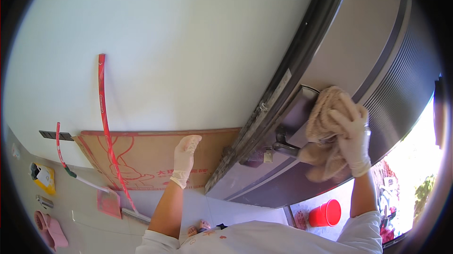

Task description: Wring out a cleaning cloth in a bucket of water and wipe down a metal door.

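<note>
My right hand, in a pale thin glove, grips a bunched beige-brown cloth against the grey door. The cloth's lower end hangs loose and looks blurred. Just left of it are the dark lock panel and the lever handle, whose tip the cloth partly hides. My left hand, gloved too, is raised to the left of the door's edge with its fingers curled together. Nothing shows in it. Behind it leans a flat brown cardboard sheet.
Red-handled tools lean by the white wall: a long red pole and a dustpan. Pink boots and a yellow-and-white package are on the left floor. A red bucket stands below the door at right, beside a bright opening.
</note>
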Tool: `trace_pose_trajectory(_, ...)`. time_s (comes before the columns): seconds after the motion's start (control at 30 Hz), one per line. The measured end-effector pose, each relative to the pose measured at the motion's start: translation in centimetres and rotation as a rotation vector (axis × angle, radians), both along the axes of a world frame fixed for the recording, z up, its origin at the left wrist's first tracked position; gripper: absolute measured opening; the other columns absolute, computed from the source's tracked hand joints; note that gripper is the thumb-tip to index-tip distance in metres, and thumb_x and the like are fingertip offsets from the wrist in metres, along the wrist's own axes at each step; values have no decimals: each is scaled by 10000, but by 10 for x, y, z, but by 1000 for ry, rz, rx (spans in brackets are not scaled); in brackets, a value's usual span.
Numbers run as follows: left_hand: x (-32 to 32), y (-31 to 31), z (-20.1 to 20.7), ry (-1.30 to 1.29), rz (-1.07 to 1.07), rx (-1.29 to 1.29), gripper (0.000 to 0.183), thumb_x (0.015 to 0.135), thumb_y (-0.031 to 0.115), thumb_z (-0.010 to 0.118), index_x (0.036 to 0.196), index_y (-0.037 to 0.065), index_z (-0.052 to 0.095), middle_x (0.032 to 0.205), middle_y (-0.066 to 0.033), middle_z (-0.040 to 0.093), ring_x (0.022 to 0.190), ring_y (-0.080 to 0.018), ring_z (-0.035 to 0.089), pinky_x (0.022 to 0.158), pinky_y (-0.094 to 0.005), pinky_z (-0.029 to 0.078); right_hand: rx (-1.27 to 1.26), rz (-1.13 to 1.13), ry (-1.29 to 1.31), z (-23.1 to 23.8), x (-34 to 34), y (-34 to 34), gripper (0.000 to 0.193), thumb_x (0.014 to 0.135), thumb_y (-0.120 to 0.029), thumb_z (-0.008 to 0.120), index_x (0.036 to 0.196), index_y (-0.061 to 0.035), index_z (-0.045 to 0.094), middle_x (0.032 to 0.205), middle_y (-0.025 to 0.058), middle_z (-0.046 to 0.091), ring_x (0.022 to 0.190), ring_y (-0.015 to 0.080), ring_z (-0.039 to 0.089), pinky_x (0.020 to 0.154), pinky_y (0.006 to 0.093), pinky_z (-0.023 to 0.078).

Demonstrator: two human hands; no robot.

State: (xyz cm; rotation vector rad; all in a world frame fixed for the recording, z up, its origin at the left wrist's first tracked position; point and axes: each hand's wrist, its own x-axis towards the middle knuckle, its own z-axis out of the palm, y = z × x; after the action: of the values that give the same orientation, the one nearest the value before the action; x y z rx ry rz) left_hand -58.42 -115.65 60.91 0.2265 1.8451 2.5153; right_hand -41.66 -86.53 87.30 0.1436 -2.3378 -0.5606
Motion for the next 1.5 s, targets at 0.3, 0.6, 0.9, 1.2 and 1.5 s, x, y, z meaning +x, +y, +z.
trace_pose_trajectory(0.3, 50, 56, 47, 294, -615, 645, 894, 828, 450, 668, 1490, 116, 169, 1519, -115, 239, 1329, -236, 370, 1079, -375, 306, -505, 496, -578, -23, -40, -131, 614, 694, -195, 700, 1273, -56, 551, 1364, 202, 458, 1198, 391, 475, 1014, 469, 383)
trace_pose_trajectory(0.6, -89, 60, 136, 437, -451, 41, 840, 807, 429, 677, 1460, 120, 250, 1472, -114, 322, 1283, -275, 422, 1036, -396, 375, -664, -258, 144, -136, -41, -81, 263, 773, -219, 689, 918, -32, 574, 840, 108, 578, 823, 303, 552, 786, 420, 429)
trace_pose_trajectory(0.9, -118, 152, 256, 931, -254, -86, 615, 816, 244, 663, 1346, 94, 391, 1301, -174, 479, 1149, -371, 522, 902, -415, 475, -574, -315, 189, -152, -60, -89, 393, 685, -239, 750, 927, -51, 504, 872, 102, 540, 839, 292, 512, 828, 406, 342)
trace_pose_trajectory(1.2, -111, 148, 204, 1041, -86, -324, 962, 537, 387, 866, 1312, 63, 399, 1224, -154, 509, 1104, -339, 533, 976, -407, 445, -519, -288, 112, -149, -53, -94, 486, 659, -310, 764, 970, -49, 497, 891, 104, 523, 867, 290, 505, 828, 429, 319)
trace_pose_trajectory(1.5, -108, 159, 287, 1029, -182, 3, 692, 745, 258, 705, 1355, 168, 389, 1335, -176, 386, 1136, -361, 490, 891, -442, 505, -558, -259, 163, -149, -57, -93, 459, 658, -294, 763, 956, -57, 507, 877, 95, 521, 863, 285, 508, 828, 424, 320)
